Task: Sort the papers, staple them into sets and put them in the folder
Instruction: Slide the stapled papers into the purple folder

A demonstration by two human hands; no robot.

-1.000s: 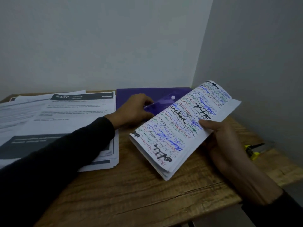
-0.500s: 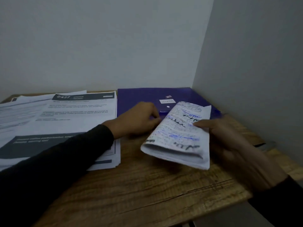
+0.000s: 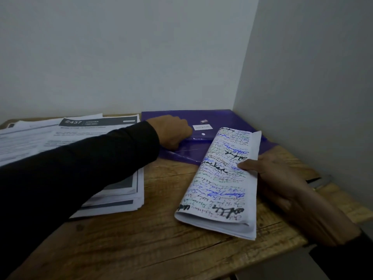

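A purple plastic folder (image 3: 222,120) with a snap flap lies in the table's back right corner. My left hand (image 3: 171,131) rests on its left part, fingers curled at the flap's edge. My right hand (image 3: 276,176) grips a folded set of handwritten papers (image 3: 222,182), covered in blue, green and black ink, just above the table in front of the folder. The set's far end overlaps the folder's front edge. A stack of printed papers (image 3: 80,134) lies at the left, partly under my left sleeve.
The wooden table (image 3: 153,239) sits in a corner, with walls close behind and to the right. A stapler (image 3: 321,181) shows partly behind my right wrist at the right edge. The table's front edge runs near the bottom right.
The folder's flap, lifted a second ago, now lies down. My right hand has brought the folded set lower and turned it lengthwise toward the folder. My left hand stays on the folder.
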